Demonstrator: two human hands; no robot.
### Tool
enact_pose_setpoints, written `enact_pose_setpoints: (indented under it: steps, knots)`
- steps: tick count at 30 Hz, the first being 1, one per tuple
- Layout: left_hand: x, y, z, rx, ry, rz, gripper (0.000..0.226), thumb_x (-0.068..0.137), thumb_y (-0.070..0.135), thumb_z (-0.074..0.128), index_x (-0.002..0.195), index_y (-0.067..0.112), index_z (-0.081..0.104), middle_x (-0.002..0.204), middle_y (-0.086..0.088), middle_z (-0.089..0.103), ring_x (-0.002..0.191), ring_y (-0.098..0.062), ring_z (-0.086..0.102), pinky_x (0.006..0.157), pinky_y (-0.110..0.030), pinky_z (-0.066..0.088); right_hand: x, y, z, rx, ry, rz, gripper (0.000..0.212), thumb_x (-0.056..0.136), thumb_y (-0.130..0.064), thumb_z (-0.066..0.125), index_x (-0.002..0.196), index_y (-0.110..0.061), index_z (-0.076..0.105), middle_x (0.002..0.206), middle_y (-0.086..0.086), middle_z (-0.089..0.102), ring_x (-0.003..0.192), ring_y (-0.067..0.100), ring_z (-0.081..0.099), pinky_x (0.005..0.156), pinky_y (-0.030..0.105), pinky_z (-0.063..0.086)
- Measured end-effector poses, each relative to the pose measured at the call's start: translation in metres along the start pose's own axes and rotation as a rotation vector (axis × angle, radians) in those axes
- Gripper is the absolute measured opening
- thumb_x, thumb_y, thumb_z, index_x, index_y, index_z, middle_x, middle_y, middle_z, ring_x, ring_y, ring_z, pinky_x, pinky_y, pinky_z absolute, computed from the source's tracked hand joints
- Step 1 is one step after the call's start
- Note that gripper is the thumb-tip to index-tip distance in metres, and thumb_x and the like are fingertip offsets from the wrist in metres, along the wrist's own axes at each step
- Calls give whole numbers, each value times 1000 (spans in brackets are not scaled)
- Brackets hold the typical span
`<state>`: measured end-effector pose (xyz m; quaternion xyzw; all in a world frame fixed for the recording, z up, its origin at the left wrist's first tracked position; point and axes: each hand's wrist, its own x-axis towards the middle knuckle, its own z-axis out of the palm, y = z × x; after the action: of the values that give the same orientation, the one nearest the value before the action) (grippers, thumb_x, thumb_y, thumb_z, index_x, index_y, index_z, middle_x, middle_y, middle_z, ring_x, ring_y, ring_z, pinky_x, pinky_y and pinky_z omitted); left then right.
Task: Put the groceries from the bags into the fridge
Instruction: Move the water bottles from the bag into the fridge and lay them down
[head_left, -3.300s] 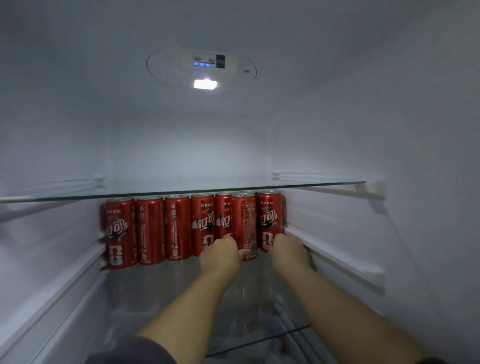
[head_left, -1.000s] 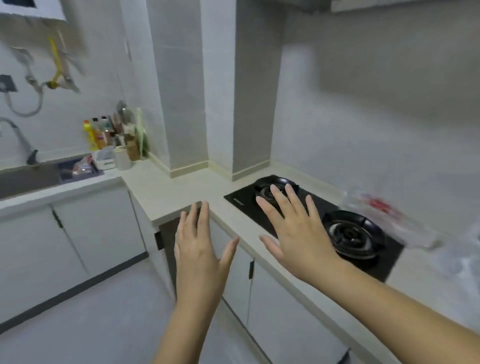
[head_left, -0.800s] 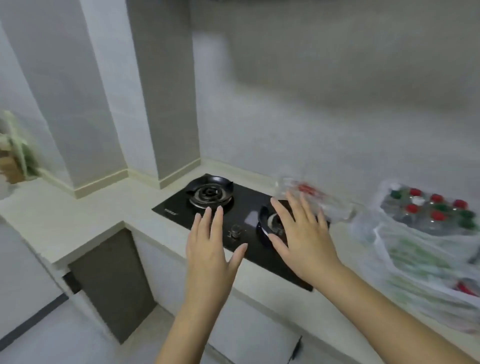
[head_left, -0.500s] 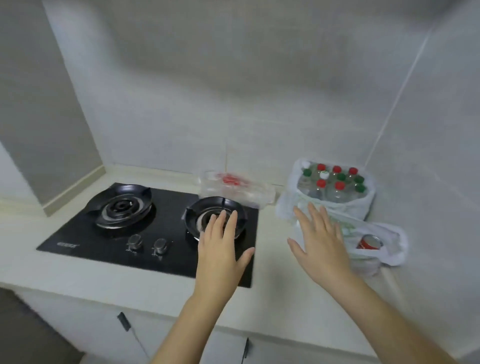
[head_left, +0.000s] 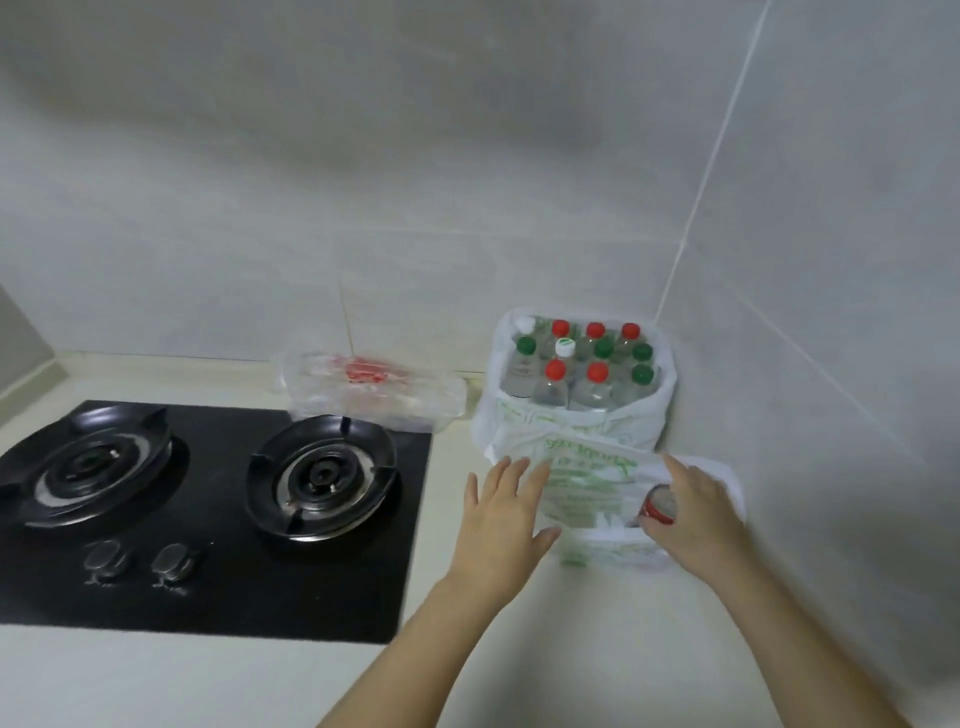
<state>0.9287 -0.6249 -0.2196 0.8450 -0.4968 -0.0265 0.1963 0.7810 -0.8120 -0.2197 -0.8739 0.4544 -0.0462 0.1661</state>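
Nearest to me is the pale surface (head_left: 156, 680), with both bare forearms reaching out over it from the bottom of the view. My left hand (head_left: 501, 512) is flat with the fingers (head_left: 511, 478) straight and spread, holding nothing, and the tips are just at the left edge of a white plastic bag with green print (head_left: 587, 478) that lies slumped on the surface. My right hand (head_left: 696, 512) is at that bag's open mouth, right up against a red drink can (head_left: 658, 508) lying on its side in there. It's a bit blurry, so I honestly can't tell if the fingers on that side have closed round the can or are only touching it. Off to the left there's a black two-burner gas hob (head_left: 208, 519) set into the surface, two knobs at its front. Behind the front bag, tucked in the corner, a second white bag (head_left: 571, 421) stands upright, packed with clear bottles (head_left: 582, 374) with red, green and white caps. Left of that, a crumpled clear plastic wrapper with a red label (head_left: 369, 389) sits against the grey tiled wall (head_left: 415, 182).
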Motion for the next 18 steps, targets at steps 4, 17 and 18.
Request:
enact_pose_setpoints:
  steps: [4,17,18]
  knots:
    - [52,22,35,-22,-35,-2,63,92,40,59,148,24,34,150,3,36,142,-18,27,119,-45,14,24,30,6,193,-49,41,104,68,-25,83,153,-10,23,155,10,33,143,26,29,112,34,31]
    - [134,72,105,-363,-395,136,69,72,41,79,134,28,52,131,5,59,120,-14,52,101,-30,42,27,59,35,511,-71,113,101,65,-8,74,151,-5,21,149,4,33,139,15,31,110,20,23]
    - [133,74,106,-418,-406,122,64,72,42,79,130,31,54,127,9,62,116,-11,56,98,-27,45,28,59,36,510,-60,110,99,66,-4,74,150,-5,23,148,2,34,138,14,31,110,19,23]
